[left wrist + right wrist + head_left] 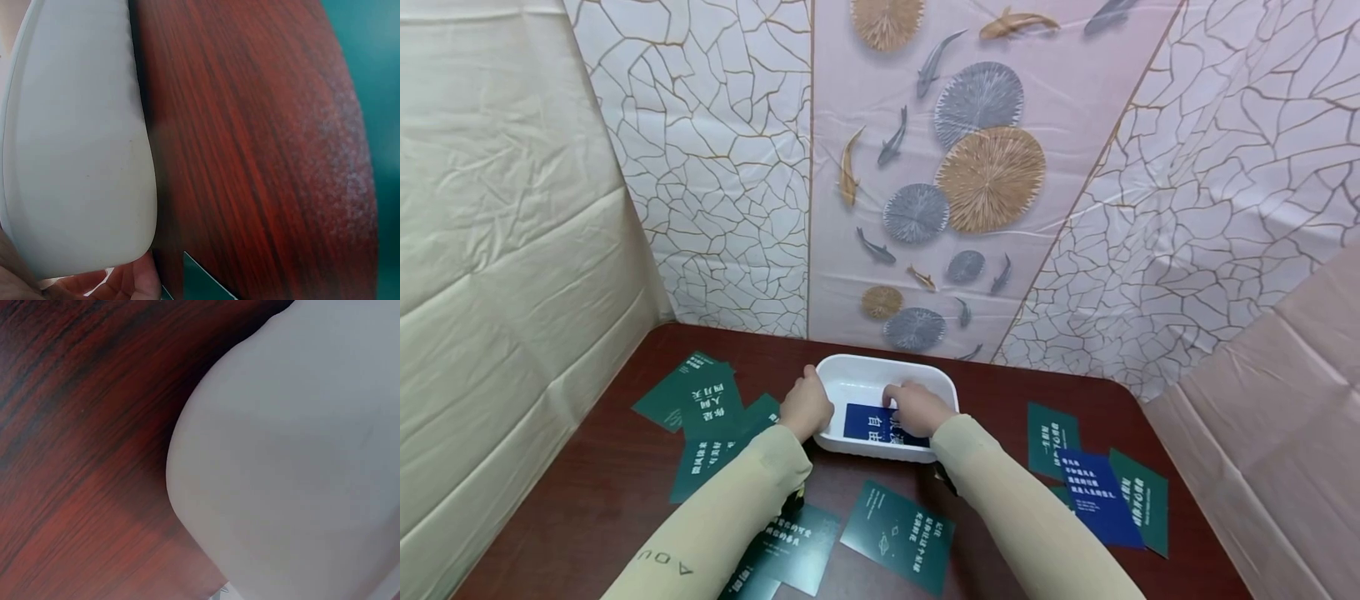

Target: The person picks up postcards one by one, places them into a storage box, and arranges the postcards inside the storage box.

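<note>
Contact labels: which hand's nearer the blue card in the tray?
Right. Right hand is inside the white tray, at the blue card; left hand grips the tray's left end.

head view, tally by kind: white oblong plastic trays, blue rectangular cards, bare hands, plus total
White oblong plastic tray: 1
Blue rectangular card in the tray and blue rectangular card at far right: 2
Bare left hand and bare right hand: 2
Total: 5
</note>
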`<action>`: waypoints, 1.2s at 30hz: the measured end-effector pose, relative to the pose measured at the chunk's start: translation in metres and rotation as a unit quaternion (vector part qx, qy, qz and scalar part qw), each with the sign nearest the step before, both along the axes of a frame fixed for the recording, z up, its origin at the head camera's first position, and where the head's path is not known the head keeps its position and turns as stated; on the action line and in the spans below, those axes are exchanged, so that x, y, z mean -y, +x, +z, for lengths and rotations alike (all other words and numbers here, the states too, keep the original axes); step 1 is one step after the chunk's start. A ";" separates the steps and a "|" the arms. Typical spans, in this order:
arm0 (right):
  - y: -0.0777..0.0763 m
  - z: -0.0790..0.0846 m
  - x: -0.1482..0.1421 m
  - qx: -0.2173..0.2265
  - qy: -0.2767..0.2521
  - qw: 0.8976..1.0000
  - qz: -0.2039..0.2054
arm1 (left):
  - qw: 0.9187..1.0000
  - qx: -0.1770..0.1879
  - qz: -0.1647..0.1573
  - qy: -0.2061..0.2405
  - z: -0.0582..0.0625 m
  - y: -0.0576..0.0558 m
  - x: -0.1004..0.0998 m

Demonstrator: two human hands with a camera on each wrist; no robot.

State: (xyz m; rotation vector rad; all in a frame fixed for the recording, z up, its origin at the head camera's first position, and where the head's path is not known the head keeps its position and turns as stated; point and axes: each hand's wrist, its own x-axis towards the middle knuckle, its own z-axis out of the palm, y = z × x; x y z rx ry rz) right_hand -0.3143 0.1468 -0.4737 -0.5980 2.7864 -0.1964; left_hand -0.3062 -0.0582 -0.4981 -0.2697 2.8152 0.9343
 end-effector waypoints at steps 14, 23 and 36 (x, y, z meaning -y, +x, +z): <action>0.001 0.027 -0.018 -0.015 -0.110 0.993 -0.035 | 1.000 -0.001 -0.005 0.004 0.003 0.003 0.002; 0.021 0.068 -0.093 -0.039 -0.148 0.981 -0.120 | 1.000 -0.005 -0.009 0.007 0.005 0.005 0.001; 0.070 0.042 -0.219 0.014 -0.073 0.973 -0.216 | 1.000 -0.019 -0.010 0.004 0.004 0.006 0.001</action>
